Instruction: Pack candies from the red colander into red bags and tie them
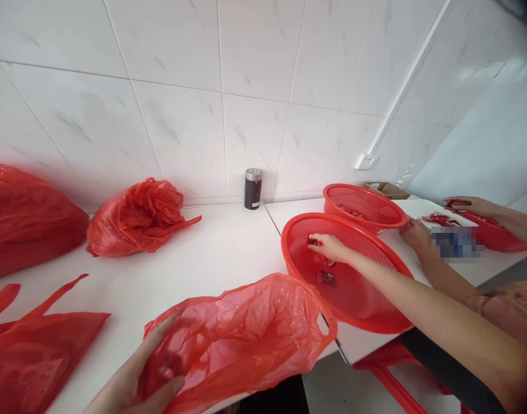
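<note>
My left hand (138,374) is at the bottom left, thumb and fingers closed on the edge of a crumpled red plastic bag (246,333) that lies on the white table (211,253). My right arm stretches from the lower right into a large red mesh basket (375,313). There my right hand (330,248) pinches a small red packet (315,242) near the basket's far left wall. Two more small red packets (326,277) lie on the basket's floor just below the hand.
A second red basket (366,204) stands behind the first. At the right a co-worker's hands (414,233) handle red packets by a third red container (496,236). A dark canister (253,188) stands at the tiled wall. More red bags (138,218) lie at the left.
</note>
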